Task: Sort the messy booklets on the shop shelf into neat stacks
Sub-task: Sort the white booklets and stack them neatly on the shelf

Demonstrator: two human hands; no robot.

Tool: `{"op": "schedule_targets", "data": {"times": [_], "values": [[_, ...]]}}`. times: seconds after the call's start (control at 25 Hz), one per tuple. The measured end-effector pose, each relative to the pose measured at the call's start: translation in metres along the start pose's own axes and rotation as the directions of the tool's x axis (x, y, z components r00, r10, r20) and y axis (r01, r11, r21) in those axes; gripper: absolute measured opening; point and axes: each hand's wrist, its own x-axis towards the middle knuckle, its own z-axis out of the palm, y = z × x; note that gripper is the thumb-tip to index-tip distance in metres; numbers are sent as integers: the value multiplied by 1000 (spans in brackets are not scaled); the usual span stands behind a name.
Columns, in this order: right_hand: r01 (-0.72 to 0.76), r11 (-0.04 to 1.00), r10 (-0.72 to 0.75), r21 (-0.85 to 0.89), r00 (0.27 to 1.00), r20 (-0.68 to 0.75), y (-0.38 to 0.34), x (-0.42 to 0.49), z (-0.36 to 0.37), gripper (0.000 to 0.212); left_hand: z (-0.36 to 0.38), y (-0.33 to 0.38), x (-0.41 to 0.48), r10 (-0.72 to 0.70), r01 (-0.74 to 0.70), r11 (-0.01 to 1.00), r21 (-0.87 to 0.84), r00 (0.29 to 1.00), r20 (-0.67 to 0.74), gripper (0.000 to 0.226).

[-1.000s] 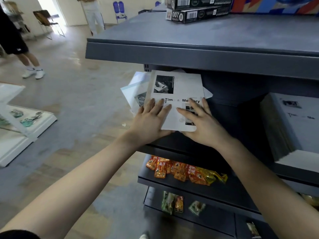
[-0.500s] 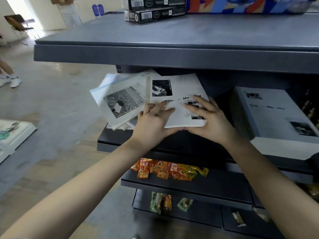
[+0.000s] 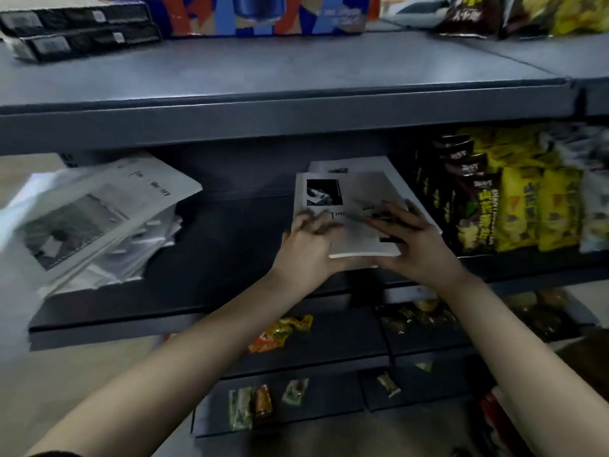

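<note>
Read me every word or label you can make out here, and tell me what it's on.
"Tm", rest covered: held booklet.
"Memory", tilted and faint: top booklet of the messy pile.
Snack bags, black boxes, colourful box: print too blurred to read.

We have carried the booklet [image 3: 359, 225] away from the messy pile [image 3: 99, 219], which now lies well apart from our hands, at nine o'clock of them. Our left hand [image 3: 306, 249] and right hand [image 3: 415, 245] now hold it over the neat stack [image 3: 356, 164], with the snack bags [image 3: 514, 199] just beside at three o'clock. Our view has swung right: the bags have come in, and the people on the floor have gone.
</note>
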Motion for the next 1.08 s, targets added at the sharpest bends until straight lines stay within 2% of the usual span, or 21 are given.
{"op": "schedule_targets", "data": {"times": [0.12, 0.24, 0.36, 0.56, 0.76, 0.88, 0.96, 1.08], "values": [[-99, 995, 96, 13, 984, 151, 26, -23, -10, 75, 17, 27, 12, -27, 11, 993, 121, 991, 132, 74], [-170, 985, 172, -31, 946, 274, 47, -33, -13, 85, 33, 37, 18, -46, 15, 975, 220, 990, 136, 75], [-212, 974, 226, -78, 936, 271, 55, -33, -15, 82, 42, 39, 25, -35, 10, 973, 232, 994, 104, 76], [-350, 936, 345, -42, 884, 316, 59, -23, -18, 74, 54, 36, 40, -52, 33, 966, 255, 996, 68, 84], [-434, 900, 412, 33, 873, 263, 61, -21, -16, 59, 64, 34, 55, -59, 51, 965, 256, 998, 24, 90], [-418, 908, 411, -22, 879, 241, 63, -15, -13, 57, 64, 25, 61, -50, 44, 975, 220, 999, 23, 86], [-447, 892, 446, -66, 848, 286, 67, -7, -10, 53, 64, 18, 66, -63, 53, 984, 169, 996, 56, 77], [-473, 881, 457, -29, 831, 317, 67, -1, -8, 51, 63, 16, 68, -69, 55, 987, 150, 993, 95, 71]]}}
